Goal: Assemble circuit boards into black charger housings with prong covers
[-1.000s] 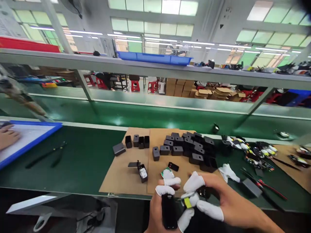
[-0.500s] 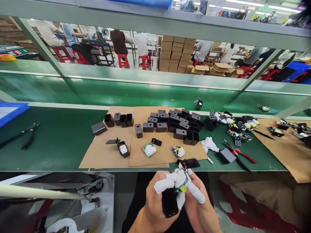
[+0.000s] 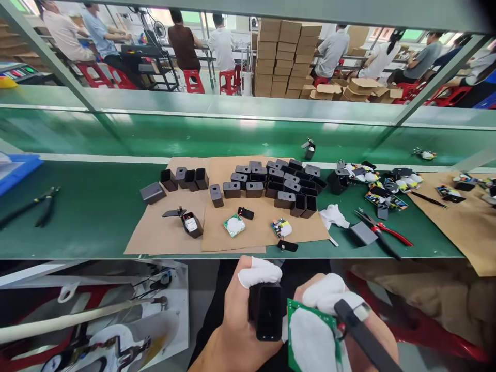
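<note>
My left hand (image 3: 240, 315), with white finger cots on its fingertips, grips a black rectangular plastic case (image 3: 269, 312), its open end facing me. Close beside it, my right hand (image 3: 364, 320), also in finger cots, holds a green circuit board (image 3: 292, 336) with a white pad (image 3: 313, 338) covering most of its face. A flat black plate (image 3: 364, 333), joined to the board by a short wire, sticks out toward the lower right. The board is apart from the case. Both hands are in front of the bench edge, above my lap.
Brown paper on the green bench (image 3: 93, 217) bears several black cases (image 3: 285, 199), a padded board (image 3: 234, 225) and another board (image 3: 281, 228). Red-handled pliers (image 3: 387, 231) lie right, black cutters (image 3: 44, 206) left. A shelf frame (image 3: 248, 11) crosses overhead; people sit beyond.
My hands have moved apart. The board is now in my right hand, turned with its white pad upward, and the case stays in my left. The view has tilted up slightly.
</note>
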`<state>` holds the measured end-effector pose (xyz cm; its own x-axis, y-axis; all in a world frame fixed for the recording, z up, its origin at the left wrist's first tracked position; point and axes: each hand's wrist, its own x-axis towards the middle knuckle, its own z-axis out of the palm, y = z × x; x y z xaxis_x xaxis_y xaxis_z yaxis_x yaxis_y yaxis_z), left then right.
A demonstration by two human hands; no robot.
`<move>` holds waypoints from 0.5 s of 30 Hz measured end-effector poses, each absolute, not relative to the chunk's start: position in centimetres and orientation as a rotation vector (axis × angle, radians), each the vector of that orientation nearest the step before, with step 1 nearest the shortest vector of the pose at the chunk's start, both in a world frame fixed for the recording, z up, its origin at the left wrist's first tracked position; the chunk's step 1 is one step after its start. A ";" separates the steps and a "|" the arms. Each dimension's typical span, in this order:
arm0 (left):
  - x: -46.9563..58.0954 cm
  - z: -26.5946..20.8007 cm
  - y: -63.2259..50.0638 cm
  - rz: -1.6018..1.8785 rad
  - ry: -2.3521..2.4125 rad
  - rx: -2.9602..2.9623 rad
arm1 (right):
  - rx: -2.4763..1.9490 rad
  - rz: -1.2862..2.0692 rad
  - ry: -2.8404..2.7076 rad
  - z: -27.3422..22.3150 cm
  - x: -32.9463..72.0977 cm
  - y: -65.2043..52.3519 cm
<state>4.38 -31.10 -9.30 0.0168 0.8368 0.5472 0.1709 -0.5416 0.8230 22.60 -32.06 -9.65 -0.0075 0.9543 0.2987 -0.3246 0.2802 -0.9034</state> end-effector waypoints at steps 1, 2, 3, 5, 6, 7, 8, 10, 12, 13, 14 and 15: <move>4.4 -9.5 -31.2 1.576 0.999 1.730 | -0.710 1.138 -1.157 -9.4 22.1 -32.2; 4.4 -9.7 -31.3 1.581 0.973 1.714 | -0.696 1.110 -1.171 -9.2 21.5 -32.4; 4.3 -9.8 -31.4 1.584 0.957 1.706 | -0.680 1.078 -1.188 -9.0 21.1 -32.5; 4.2 -9.9 -31.5 1.586 0.959 1.708 | -0.648 1.027 -1.236 -8.4 20.5 -32.3; 4.2 -9.9 -31.6 1.581 0.970 1.716 | -0.631 1.015 -1.261 -8.0 20.3 -32.2; 4.1 -9.8 -31.6 1.564 0.978 1.728 | -0.627 1.008 -1.279 -7.6 20.2 -32.0; 4.1 -9.7 -31.6 1.544 0.982 1.738 | -0.631 1.005 -1.286 -7.2 20.2 -31.8; 4.1 -9.5 -31.6 1.515 0.979 1.751 | -0.638 1.004 -1.306 -6.5 20.2 -31.5; 4.1 -9.3 -31.6 1.497 0.983 1.753 | -0.704 1.036 -1.337 -6.3 20.4 -31.5; 4.1 -9.2 -31.5 1.495 0.992 1.752 | -0.738 1.059 -1.347 -6.3 20.6 -31.5; 4.2 -9.2 -31.5 1.494 1.003 1.753 | -0.750 1.075 -1.357 -6.5 20.7 -31.7; 4.2 -9.1 -31.5 1.493 1.015 1.757 | -0.741 1.081 -1.365 -6.8 20.9 -31.8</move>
<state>4.16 -31.52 -9.11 0.0691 0.8549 0.5141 0.1641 -0.5181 0.8394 20.89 -31.78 -6.83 -0.1140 0.9136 0.3903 -0.1704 0.3691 -0.9136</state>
